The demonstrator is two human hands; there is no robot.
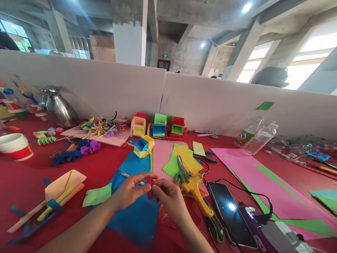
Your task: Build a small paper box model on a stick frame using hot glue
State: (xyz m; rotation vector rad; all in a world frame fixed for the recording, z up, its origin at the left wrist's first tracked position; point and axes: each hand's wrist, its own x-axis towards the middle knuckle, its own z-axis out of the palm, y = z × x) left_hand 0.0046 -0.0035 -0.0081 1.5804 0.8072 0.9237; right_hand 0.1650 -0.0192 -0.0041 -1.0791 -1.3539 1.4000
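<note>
1 red pc. pinched by L hand & R hand | glue gun right of R hand | light, even grip best

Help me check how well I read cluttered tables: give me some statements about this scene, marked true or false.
1. The left hand and right hand both touch the red piece. True.
2. The phone lies to the right of the glue gun in the picture. True.
3. The glue gun is blue. False: it is yellow.
4. The scissors stand in a cup. False: they lie by the glue gun.
5. The kettle is to the left of the bottles. True.
</note>
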